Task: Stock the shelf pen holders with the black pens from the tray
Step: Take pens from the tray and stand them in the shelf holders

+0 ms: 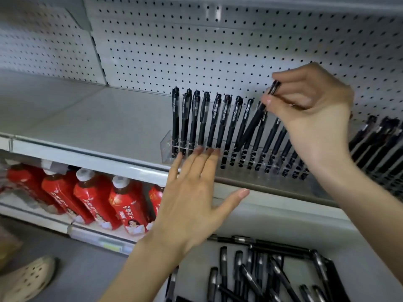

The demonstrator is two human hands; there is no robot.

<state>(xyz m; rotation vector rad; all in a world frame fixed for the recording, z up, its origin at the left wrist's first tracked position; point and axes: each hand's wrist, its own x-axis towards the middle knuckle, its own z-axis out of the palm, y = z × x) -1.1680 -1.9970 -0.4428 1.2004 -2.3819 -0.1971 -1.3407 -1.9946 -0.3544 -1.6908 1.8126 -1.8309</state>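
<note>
A clear plastic pen holder (166, 146) stands on the grey shelf (91, 118) with several black pens (204, 120) upright in its slots. My right hand (309, 114) pinches one black pen (254, 124) near its cap and holds it tilted, with its tip down among the slots. My left hand (194, 188) is flat with fingers straight, and its fingertips touch the front of the holder. At the bottom right, a tray (196, 269) holds several loose black pens (261, 273).
A pegboard back wall (196, 51) rises behind the shelf. More black pens stand in a dark holder (379, 147) at the far right. Red bottles (96, 199) fill the lower shelf. A light-coloured shoe (28, 280) shows on the floor at bottom left.
</note>
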